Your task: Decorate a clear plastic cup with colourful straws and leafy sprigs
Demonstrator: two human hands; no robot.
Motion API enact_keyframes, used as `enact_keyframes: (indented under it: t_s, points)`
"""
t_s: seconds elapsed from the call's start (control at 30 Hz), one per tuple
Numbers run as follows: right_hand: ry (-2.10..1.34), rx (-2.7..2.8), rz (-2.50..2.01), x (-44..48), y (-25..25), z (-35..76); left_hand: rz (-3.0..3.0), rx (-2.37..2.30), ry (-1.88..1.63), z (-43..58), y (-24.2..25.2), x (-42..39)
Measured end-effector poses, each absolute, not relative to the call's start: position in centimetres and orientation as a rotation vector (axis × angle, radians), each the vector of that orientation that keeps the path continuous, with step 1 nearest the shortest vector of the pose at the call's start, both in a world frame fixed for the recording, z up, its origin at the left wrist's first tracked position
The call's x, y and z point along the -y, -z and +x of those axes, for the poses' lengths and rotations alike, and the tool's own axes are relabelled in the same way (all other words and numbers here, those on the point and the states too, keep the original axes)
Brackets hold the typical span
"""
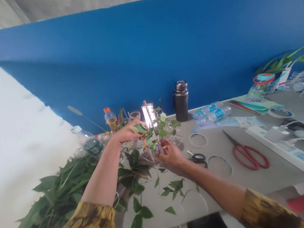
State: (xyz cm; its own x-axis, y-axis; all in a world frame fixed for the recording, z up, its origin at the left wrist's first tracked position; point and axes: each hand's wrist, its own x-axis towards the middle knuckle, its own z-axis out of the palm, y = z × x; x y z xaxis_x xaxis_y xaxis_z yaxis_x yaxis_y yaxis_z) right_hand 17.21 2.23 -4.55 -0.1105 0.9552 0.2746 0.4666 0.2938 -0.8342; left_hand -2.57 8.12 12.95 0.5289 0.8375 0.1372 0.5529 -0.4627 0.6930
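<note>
The left hand (128,132) curls against the leaves, its hold unclear, while the right hand (170,154) pinches the leafy stems (153,138) low down, above the grey table (227,189). A loosened pinch could drop them towards the black scissors (197,160) nearby.

We get bright, even light, with hard white glare on the shiny strip (146,117) and a washed-out white sheet (18,140). Shadows on the gray table (274,177) stay soft, while the blue wall (136,58) tilts and bows toward the frame edges.
</note>
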Motion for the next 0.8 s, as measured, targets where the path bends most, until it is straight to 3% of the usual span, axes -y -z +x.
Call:
enact_keyframes:
  t_s: [0.1,0.27,0.47,0.8]
  points:
    - [-0.719,1.725,-1.301,-2.2,4.5,17.2,2.128,-1.070,-0.433,-2.4,-12.9,-8.0]
    - [-0.707,1.736,-1.296,-2.2,4.6,17.3,1.986,-1.123,-0.691,-2.8,-11.8,-8.2]
    - [-0.730,1.761,-1.303,-2.1,4.3,17.3,1.853,-1.035,-0.527,-3.0,-10.5,-8.7]
    - [-0.723,1.760,-1.290,-1.8,3.9,17.4,1.966,-1.179,-0.746,-3.0,-9.9,-6.7]
